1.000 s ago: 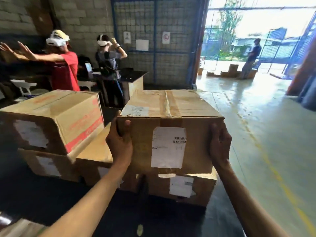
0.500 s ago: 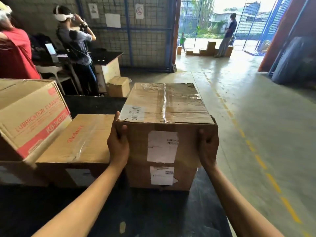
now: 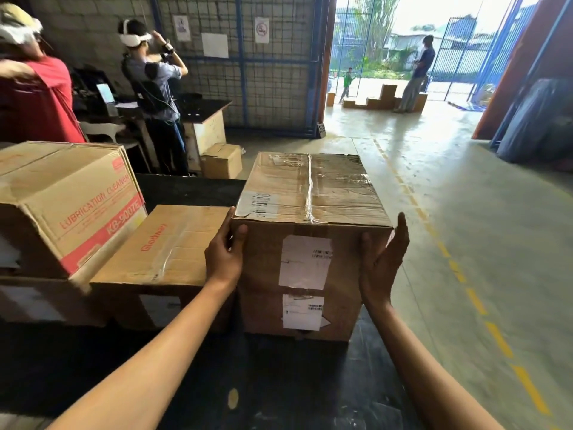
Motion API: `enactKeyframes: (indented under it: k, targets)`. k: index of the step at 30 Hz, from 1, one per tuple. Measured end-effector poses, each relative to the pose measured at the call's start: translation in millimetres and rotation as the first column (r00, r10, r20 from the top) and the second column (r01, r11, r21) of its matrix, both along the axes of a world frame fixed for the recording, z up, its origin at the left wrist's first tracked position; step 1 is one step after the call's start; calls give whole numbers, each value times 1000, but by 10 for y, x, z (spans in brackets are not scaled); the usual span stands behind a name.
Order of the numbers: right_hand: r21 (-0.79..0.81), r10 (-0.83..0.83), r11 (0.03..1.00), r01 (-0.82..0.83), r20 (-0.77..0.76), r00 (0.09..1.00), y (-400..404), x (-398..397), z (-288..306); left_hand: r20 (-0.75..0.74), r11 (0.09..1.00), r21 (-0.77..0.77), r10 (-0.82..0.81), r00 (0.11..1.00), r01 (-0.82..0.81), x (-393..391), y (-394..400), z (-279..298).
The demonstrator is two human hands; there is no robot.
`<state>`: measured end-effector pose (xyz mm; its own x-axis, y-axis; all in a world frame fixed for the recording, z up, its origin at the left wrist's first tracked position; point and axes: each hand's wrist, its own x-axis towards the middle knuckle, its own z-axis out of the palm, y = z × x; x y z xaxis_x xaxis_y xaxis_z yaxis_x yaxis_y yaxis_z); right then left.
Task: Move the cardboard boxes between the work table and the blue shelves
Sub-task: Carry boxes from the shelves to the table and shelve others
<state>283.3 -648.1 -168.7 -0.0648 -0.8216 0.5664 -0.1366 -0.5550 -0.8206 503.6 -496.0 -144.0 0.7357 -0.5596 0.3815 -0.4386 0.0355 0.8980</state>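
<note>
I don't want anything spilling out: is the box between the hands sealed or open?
Sealed. The box has its top flaps closed flat, with clear tape running along the centre seam.

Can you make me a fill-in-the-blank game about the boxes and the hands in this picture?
1. The taped box between the hands stands on top of another ____.
2. The red words LUBRICATION CLEANER are printed on the box on the ____ side.
3. The right hand has its fingers ____, not curled.
4. The floor has a dashed line coloured ____.

Answers: box, left, straight, yellow
</note>
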Motion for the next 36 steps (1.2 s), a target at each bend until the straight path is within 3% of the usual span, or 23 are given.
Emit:
enactKeyframes:
  k: [2,6,10,15,20,24,26,28,32,36]
  targets:
    - [-104,-109,990,95,-134,985,137,39,124,2,1000,-6,17,1000,-17,17,137,60]
    - [-332,-137,943,27,-314,939,563,337,388,26,998,-8,64,998,-64,88,554,170]
    - [-271,215,913,-305,-314,925,1201,913,562,67,984,-64,172,983,-167,213,1225,268]
    - [-207,505,748,-631,-440,743,2323,1734,725,100,906,-38,424,900,-422,554,2585,323]
    - [-113,777,425,-898,-464,426,3784,2395,925,126,667,-73,743,657,-741,647,4234,460]
    - [-105,844,183,-977,-493,211,5069,2722,1099,76,429,-146,903,422,-892,434,5423,675]
    - [-90,869,14,-996,-492,57,5715,2811,1186,112,275,-138,959,261,-951,248,5990,780]
    - [-80,872,-147,-986,-481,-91,6347,2861,1256,180,106,-138,980,80,-985,25,6528,894]
    - [-20,816,-442,-897,-424,-393,7373,2865,1374,176,-92,-156,977,-119,-984,-400,7324,1064]
    - [36,650,-701,-712,-378,-659,8229,2723,1454,171,-359,-124,911,-376,-925,-830,7951,1119]
